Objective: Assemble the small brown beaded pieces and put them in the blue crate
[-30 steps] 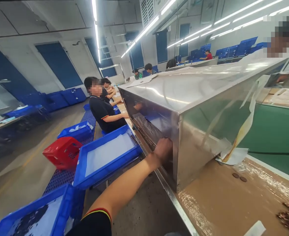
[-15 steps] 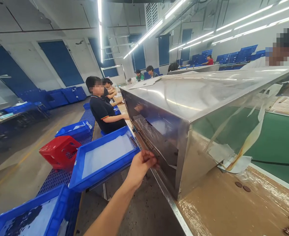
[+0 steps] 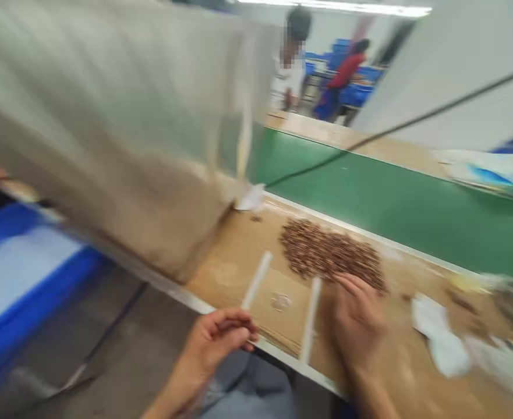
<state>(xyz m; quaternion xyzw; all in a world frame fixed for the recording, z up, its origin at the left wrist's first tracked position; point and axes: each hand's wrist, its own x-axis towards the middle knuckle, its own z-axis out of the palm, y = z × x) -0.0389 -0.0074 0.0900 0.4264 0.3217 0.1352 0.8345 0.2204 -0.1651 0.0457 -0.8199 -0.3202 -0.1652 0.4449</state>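
Observation:
A heap of small brown pieces (image 3: 326,250), blurred, lies on the brown worktop (image 3: 225,262). My right hand (image 3: 358,320) is at the heap's near edge, with its fingertips drawn together against the pieces; what they hold is hidden. Close to the worktop's front edge is my left hand (image 3: 219,343), its fingers curled and thumb pressed to them; I cannot make out anything in them. Between the hands sits a flat tan board (image 3: 278,323) flanked by two white strips, the left strip (image 3: 257,281) and the right strip (image 3: 310,320). A pale round mark or piece (image 3: 281,301) shows on the board.
A large metal box-like cover (image 3: 120,145) stands on the left. Behind the worktop runs a green belt (image 3: 396,198), with a dark cord (image 3: 370,139) crossing above. White papers (image 3: 442,334) lie at right. A blue tray (image 3: 42,279) is at far left. People are beyond.
The view has swung right and down, from the metal cover's side to the worktop. My left hand has left the cover's lower edge. My right hand and the whole heap have come into view.

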